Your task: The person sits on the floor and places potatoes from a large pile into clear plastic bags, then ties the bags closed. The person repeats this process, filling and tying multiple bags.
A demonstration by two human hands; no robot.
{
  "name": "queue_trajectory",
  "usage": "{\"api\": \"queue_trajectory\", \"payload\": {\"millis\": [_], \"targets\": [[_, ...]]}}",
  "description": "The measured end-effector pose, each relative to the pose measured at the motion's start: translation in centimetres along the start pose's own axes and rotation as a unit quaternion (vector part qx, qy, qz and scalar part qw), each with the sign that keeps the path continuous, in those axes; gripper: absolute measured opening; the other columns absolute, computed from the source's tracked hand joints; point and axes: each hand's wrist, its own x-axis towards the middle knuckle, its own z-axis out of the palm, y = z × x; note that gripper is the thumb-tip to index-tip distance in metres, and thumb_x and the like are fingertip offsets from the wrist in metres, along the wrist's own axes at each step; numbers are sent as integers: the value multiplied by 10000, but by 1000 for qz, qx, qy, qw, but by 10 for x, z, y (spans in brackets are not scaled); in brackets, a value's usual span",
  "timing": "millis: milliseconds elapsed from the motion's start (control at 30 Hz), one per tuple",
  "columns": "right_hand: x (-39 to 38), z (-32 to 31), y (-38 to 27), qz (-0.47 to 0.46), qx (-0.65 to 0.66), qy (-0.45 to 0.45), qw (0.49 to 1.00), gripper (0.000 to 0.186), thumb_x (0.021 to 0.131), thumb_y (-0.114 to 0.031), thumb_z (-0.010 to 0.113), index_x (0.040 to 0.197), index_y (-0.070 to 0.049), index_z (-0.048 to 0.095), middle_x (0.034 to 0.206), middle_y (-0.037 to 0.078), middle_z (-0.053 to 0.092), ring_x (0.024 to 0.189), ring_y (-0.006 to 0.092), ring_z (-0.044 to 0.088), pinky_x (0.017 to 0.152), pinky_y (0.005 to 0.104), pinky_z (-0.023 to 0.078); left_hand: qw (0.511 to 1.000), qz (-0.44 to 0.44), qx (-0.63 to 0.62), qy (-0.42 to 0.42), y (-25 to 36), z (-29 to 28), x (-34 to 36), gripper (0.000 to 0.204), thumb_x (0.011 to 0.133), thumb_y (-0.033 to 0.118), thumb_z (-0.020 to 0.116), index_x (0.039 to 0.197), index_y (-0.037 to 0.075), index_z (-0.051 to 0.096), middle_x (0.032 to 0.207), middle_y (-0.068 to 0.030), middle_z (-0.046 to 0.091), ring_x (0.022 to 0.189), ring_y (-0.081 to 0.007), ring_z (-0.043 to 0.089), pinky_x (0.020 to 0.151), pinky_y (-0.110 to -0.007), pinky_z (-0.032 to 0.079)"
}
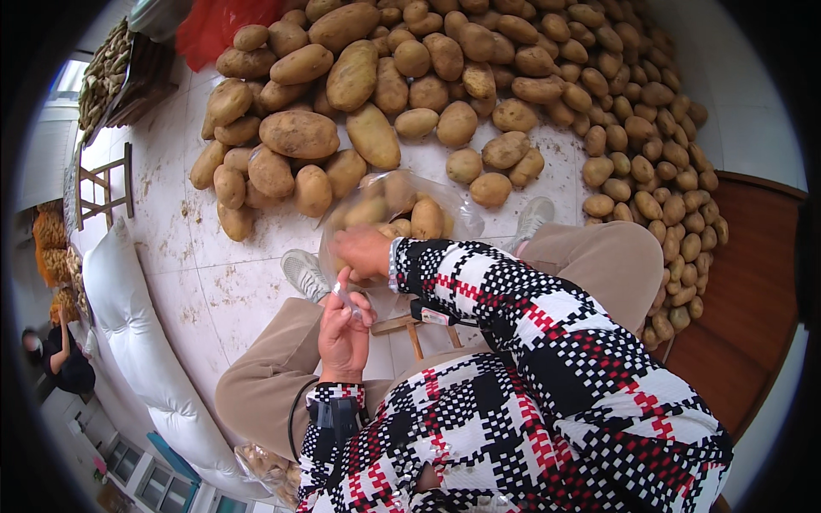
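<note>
Fingers [343,278] of the left hand [344,329] close narrowly on a crumpled scrap of clear film [345,298]. Those of the right hand [363,254] curl at the near-left side of a clear plastic bag; their tips are partly hidden, so what they grip cannot be told.

Taking directions from mid-view, largest first: pale floor tiles [231,295] run under everything, scattered with brown dirt toward 9 and 10 o'clock. On them a broad heap of tan potatoes [530,60] sweeps from 10 o'clock over 12 to just past 3. A long, white, tufted cushion [150,342] slants between 8 and 9, with another person in dark clothing [70,363] beyond it. A reddish-brown wooden panel [727,265] stands at 3, below a pale wall [757,94] at 2. Bright red plastic [218,30] lies at 11, beside the heap, and a brown wooden frame [104,188] sits between 9 and 10.

Just above mid-view, toward 12, the clear plastic bag [463,224] rests on the tiles between two light-coloured shoes [304,274], with several yellowish-tan potatoes [426,219] inside.
</note>
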Motion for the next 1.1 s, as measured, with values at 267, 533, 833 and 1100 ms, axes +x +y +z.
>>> {"api": "queue_trajectory", "payload": {"millis": [267,533,833,1100], "targets": [[-4,-23,5,102,75,-26,992,251,716,-138,552,947,-40,548,847,175,617,787,342,595,675,426,467,1000,4,11,2,-1,6,1,714,758,185,556,1358,22,205,802,-49,536,655,-141,472,645,-272,368],[-25,-140,68,83,299,-93,946,217,730,-199,614,875,-37,614,789,105,633,721,225,610,633,338,482,1000,1,8,11,-1,12,3,737,751,192,574,1361,25,196,783,-48,519,652,-130,449,605,-244,357],[-102,-116,225,313,-165,-3,935,191,673,-149,597,817,-24,609,865,172,610,819,325,585,725,392,476,1000,-16,-3,7,-2,9,5,683,736,225,609,1323,36,314,822,-60,567,639,-129,511,652,-269,388],[-103,-71,228,379,-240,62,892,305,666,-132,628,954,-53,565,965,105,565,937,280,542,812,368,454,999,-28,-9,41,-3,21,7,672,729,221,622,1316,60,338,808,-78,568,625,-144,515,639,-275,387]]}}
